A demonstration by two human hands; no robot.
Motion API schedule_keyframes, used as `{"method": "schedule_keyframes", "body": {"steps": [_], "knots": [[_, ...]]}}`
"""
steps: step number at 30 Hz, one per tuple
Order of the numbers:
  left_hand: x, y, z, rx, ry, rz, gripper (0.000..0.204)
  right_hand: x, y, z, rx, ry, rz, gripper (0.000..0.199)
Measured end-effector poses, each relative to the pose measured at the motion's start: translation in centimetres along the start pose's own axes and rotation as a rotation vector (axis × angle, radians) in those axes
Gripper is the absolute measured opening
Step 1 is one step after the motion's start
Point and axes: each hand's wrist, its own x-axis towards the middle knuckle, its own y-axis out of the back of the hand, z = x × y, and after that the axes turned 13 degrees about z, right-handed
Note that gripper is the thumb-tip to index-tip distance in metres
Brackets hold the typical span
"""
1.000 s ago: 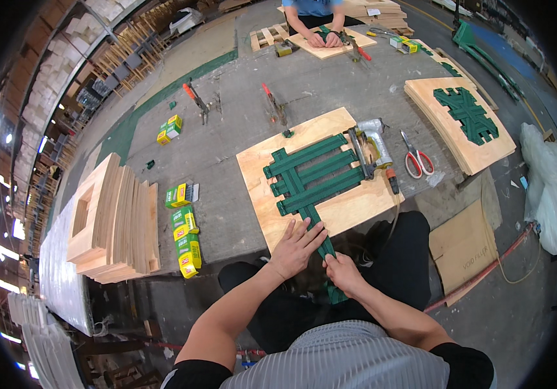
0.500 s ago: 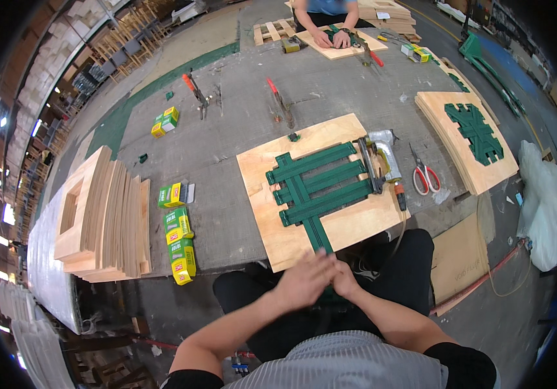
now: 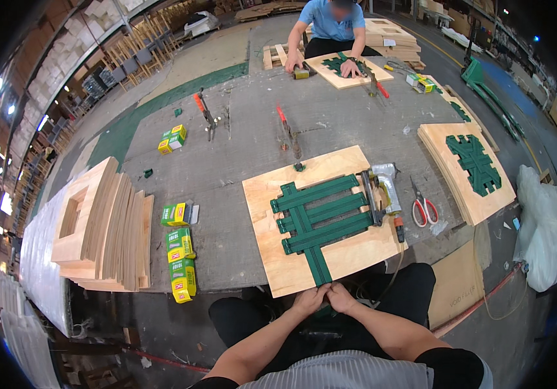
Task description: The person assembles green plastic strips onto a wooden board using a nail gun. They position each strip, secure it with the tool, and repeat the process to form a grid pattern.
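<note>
A square plywood panel [image 3: 266, 264] lies in front of me. Several green webbing straps [image 3: 325, 211] run across its opening, crossed near the left by another strap [image 3: 315, 264] that comes toward me. At the panel's near edge, my left hand [image 3: 308, 301] and my right hand [image 3: 340, 298] are close together, fingers closed on this strap's near end. The fingertips partly hide the webbing there. A silver air stapler [image 3: 387, 188] with an orange hose fitting lies on the panel's right side. Beside it on the table are red-handled scissors [image 3: 425, 211].
Wooden frames [image 3: 106, 223] are stacked at left, beside green-and-yellow boxes [image 3: 181, 243]. Pliers with red handles [image 3: 286, 133] lie beyond the panel. At right is a panel stack topped with green webbing [image 3: 473, 165]. Across the table sits a co-worker [image 3: 333, 29] with another panel.
My left hand, blurred earlier, has come down beside my right at the strap. The table sits lower in the picture. The co-worker's hand has moved left to a tool.
</note>
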Motion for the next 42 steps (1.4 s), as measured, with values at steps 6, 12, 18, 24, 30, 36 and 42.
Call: {"method": "schedule_keyframes", "body": {"steps": [6,12,18,24,30,36,42], "knots": [[1.7,1.2,-0.4,0.125,-0.208,-0.083,0.046,0.7,1.2,-1.2,0.039,-0.426,-0.223,0.032],[2.2,0.8,-2.6,0.410,-0.457,0.161,0.051,-0.2,7.1,-7.5,-0.388,-0.243,-0.242,0.041],[2.3,0.5,-3.0,0.423,-0.489,0.126,0.063,11.0,18.8,-14.2,-0.354,-0.153,0.293,0.028],[2.7,0.9,-1.3,0.369,-0.380,0.058,0.068,23.0,23.1,-8.3,-0.754,-0.351,0.441,0.039],[2.6,0.1,-3.6,-0.021,-0.219,0.035,0.065,24.6,21.4,-7.9,-0.156,-0.555,0.372,0.029],[2.3,0.8,-2.6,0.251,-0.371,0.131,0.059,19.5,20.6,-14.9,0.080,-0.392,0.462,0.025],[2.5,1.2,-1.9,0.285,-0.392,0.074,0.051,12.1,17.6,-21.0,0.240,-0.502,0.396,0.037]]}}
